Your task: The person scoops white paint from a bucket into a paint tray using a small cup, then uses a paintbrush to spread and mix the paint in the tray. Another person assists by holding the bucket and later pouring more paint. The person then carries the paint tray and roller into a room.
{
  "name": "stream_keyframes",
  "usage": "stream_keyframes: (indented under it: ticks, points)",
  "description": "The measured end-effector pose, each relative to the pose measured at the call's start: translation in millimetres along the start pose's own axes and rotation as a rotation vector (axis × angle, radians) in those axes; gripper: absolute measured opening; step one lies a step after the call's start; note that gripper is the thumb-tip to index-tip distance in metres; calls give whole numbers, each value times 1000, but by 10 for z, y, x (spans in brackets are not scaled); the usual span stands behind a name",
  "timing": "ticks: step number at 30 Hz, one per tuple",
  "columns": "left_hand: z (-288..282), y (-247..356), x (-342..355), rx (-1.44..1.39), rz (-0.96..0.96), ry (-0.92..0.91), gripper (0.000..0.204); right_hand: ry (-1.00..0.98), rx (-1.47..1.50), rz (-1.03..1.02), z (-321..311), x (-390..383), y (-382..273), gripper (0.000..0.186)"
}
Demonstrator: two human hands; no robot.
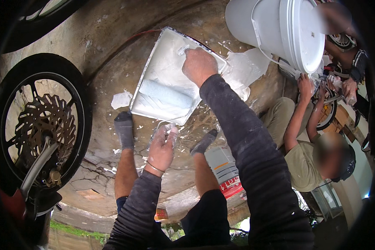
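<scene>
A paint tray (152,85) with white paint lies on the stained floor, a paint roller (166,93) in its lower part. My left hand (162,148), smeared with paint, is closed on the roller's handle just below the tray. My right hand (199,64) is closed over the tray's upper right, gripping a small white paint-covered object (182,49) that I cannot clearly make out. My two socked feet show on either side below the tray, and white splatters lie around it.
A motorcycle wheel (41,62) stands at left. At upper right people tilt a large white bucket (262,21); a crouching person (300,162) works beside it. Another bucket (221,166) is behind my right arm. Bikes are at the right edge.
</scene>
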State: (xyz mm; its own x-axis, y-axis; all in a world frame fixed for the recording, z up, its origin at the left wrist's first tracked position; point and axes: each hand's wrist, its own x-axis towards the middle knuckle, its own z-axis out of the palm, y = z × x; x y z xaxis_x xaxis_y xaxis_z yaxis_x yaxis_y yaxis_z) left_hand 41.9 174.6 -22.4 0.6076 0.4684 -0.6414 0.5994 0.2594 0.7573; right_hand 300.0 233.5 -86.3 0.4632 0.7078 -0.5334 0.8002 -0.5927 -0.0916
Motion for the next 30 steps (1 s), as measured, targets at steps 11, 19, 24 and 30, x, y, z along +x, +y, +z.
stream_keyframes:
  ticks: [11, 19, 24, 30]
  points:
    - [-1, 123, 31, -143, -158, -6, 37, -97, -43, 13, 183, -177, 262, 26]
    - [36, 214, 51, -154, -196, -20, 38, 12, 49, -172, 303, -73, 106, 32]
    - [122, 4, 2, -2, 36, -15, 38, -2, 1, -42, 321, -30, 444, 37]
    - [111, 128, 43, -76, -152, -48, 38, -70, 67, 100, 274, -395, 704, 34]
